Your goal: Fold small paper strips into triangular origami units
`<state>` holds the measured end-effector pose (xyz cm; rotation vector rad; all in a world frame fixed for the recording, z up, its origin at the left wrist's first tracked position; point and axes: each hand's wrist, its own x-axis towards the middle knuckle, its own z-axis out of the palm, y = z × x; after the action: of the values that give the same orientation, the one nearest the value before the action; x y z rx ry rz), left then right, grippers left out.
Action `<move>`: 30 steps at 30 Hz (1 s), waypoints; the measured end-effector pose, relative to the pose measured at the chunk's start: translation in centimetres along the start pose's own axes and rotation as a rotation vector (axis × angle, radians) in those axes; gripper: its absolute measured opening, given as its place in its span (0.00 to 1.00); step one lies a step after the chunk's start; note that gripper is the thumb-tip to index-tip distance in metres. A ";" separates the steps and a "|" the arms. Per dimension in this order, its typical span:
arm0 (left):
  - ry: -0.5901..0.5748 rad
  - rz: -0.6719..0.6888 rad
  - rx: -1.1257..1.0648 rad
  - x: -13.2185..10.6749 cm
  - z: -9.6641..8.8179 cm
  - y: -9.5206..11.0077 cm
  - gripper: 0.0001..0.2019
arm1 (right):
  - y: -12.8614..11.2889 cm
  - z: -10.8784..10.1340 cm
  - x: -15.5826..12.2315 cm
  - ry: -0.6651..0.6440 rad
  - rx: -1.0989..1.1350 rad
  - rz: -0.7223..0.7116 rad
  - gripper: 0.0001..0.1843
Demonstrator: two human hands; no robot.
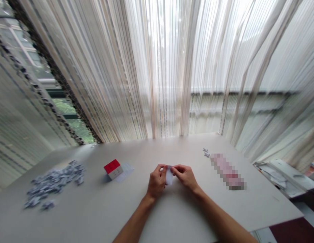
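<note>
Surface (172, 216): pale, matt, rectangular, set against a window wall. Its far edge meets the hem of the curtains.

Hands: the left hand (156, 184) and right hand (185, 176) meet near the middle of the surface. Both are closed by the fingertips on one small white paper slip (169, 176), which is held upright between them just above the top. Both forearms reach in from the near edge.

Items on the surface, left side: a loose pile of small blue-grey paper pieces (54, 182) lies well apart from the hands. A red-and-white cube (113, 168) sits between the pile and the hands, with a thin white sheet (126, 169) touching its right side.

Right side: a blurred pink strip (227, 171) lies at an angle. A few small grey pieces (206, 153) lie just beside its far end.

Room: sheer striped curtains (157, 67) hang across the full width, lit by daylight from behind. At the left, a gap shows the window (71, 114) with greenery outside. Off the right edge sits a lower white tray (283, 175) of papers. Its contents are too indistinct to identify.
</note>
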<state>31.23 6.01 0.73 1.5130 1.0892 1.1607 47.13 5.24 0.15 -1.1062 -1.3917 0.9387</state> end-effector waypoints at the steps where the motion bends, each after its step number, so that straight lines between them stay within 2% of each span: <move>1: -0.010 0.004 -0.003 0.0 0.0 0.0 0.19 | 0.0 0.0 0.0 0.007 0.008 0.000 0.20; 7: -0.166 0.000 -0.112 0.1 0.4 -0.2 0.21 | 0.1 -0.5 0.3 0.102 0.032 0.007 0.21; 21: -0.270 -0.066 -0.210 0.2 0.1 0.7 0.20 | -0.5 -0.8 0.2 0.077 0.047 0.009 0.21; 24: -0.243 -0.074 -0.208 0.2 0.1 0.5 0.20 | -0.5 -0.9 0.2 0.020 0.021 -0.017 0.20; 30: -0.025 0.003 -0.103 0.3 0.0 0.3 0.18 | 0.0 -0.4 -0.1 -0.024 -0.078 -0.064 0.18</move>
<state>31.36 6.21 1.08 1.4459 0.9965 1.1789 47.55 5.15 0.21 -1.1053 -1.4852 0.8609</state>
